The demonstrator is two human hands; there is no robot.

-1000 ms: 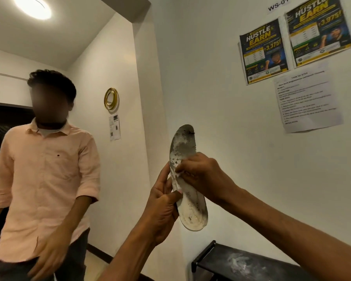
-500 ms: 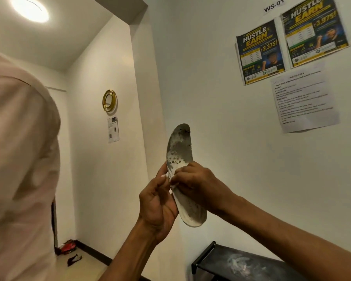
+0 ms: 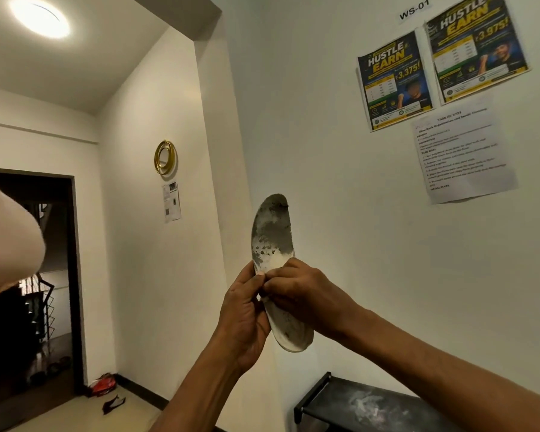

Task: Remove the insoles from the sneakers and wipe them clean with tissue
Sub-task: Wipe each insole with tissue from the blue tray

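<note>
The pale curved foam-like insole (image 3: 273,241) looks matt, blotched with grey grime — the black shelf top (image 3: 371,406) shows a dull, dusty sheen.

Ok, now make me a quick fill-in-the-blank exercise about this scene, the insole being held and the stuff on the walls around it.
1. The left hand and right hand together hold one insole, its dirtiest end pointing ___.
2. The label above the posters reads ___.
3. The ring on the side wall is ___ in colour.
4. The rack below the hands is ___ in colour.
Missing words: up; WS-01; gold; black.
</note>
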